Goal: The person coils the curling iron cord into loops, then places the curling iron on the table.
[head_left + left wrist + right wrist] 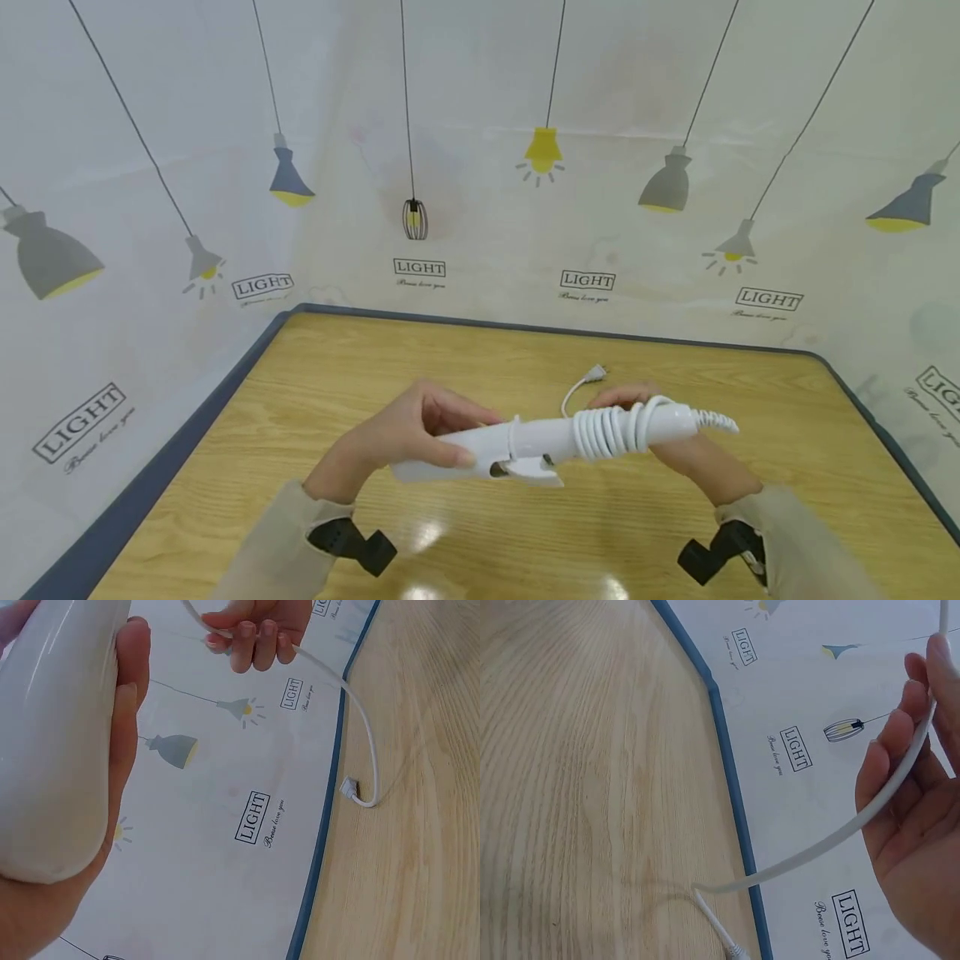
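A white curling iron (543, 435) is held up over the table, nearly level in the head view. My left hand (420, 433) grips its thicker end, thumb along the near side and fingers behind. In the left wrist view the rounded end (56, 765) fills the left side. White cord (611, 429) is wound in several turns round the handle. Behind the handle, my right hand (919, 795) holds the loose cord (817, 847) between thumb and fingers. From there the cord runs down to the plug (349, 787) on the table.
The light wood table (337, 358) has a dark blue edge (480, 323) along the foot of the walls. A pale backdrop (480, 167) printed with lamps surrounds it. Black camera mounts (352, 542) sit on both wrists, over the light sleeves (277, 542).
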`<state>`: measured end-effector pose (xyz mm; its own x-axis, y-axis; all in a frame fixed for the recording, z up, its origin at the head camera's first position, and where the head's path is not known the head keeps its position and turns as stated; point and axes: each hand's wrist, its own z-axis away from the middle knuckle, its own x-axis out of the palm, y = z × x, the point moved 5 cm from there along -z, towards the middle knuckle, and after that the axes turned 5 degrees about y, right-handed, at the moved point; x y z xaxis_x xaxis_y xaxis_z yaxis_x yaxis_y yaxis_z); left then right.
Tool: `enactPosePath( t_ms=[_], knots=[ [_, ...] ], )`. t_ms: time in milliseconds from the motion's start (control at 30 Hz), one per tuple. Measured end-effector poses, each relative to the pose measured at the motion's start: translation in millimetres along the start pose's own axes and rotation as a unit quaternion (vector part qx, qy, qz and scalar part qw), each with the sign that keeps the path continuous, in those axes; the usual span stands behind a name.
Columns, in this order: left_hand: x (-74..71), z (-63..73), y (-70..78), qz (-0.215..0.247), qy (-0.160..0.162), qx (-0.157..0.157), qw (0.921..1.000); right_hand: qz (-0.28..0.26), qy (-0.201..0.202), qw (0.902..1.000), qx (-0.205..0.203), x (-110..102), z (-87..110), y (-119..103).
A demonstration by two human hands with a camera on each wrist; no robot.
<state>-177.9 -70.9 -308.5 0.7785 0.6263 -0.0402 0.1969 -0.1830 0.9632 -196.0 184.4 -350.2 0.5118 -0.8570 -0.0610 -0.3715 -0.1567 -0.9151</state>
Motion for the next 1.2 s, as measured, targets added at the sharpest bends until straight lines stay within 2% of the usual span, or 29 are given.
enactPosePath(
  t_ms=[67,133,300,400,500,700,800,900,1067,1200],
  knots=[
    [2.7,0.2,-0.7,0.007,-0.024,-0.001,0.9997,-0.053,-0.048,0.9974,-0.008,1,-7.6,2],
    [5.3,0.5,-2.2,0.013,-0.049,-0.003,0.9987,-0.059,-0.075,0.9954,-0.007,1,-13.4,2],
    [10.1,2.4,-8.3,0.021,-0.093,-0.026,0.9951,0.038,-0.098,0.994,0.031,0,-23.7,-2],
    [11.5,3.4,-12.3,0.02,-0.106,-0.043,0.9933,0.053,-0.114,0.9913,0.039,3,-30.3,-6],
    [12.9,3.4,-16.4,0.017,-0.118,-0.057,0.9913,0.072,-0.137,0.9876,0.028,6,-37.2,-12],
    [17.0,2.6,-26.6,-0.025,-0.131,-0.09,0.987,0.134,-0.18,0.9734,0.044,8,-42.2,-26],
    [16.7,2.7,-31.5,-0.067,-0.11,-0.108,0.9857,0.152,-0.191,0.9685,0.05,9,-41.0,-32],
    [13.8,2.5,-36.0,-0.126,-0.067,-0.127,0.9817,0.162,-0.201,0.9654,0.036,10,-39.0,-39],
    [4.9,1.7,-43.1,-0.223,0.029,-0.163,0.9605,0.209,-0.19,0.9591,0.017,10,-35.4,-47],
    [-1.5,0.2,-46.8,-0.267,0.092,-0.176,0.943,0.28,-0.17,0.9446,0.023,12,-30.8,-52]
  ],
)
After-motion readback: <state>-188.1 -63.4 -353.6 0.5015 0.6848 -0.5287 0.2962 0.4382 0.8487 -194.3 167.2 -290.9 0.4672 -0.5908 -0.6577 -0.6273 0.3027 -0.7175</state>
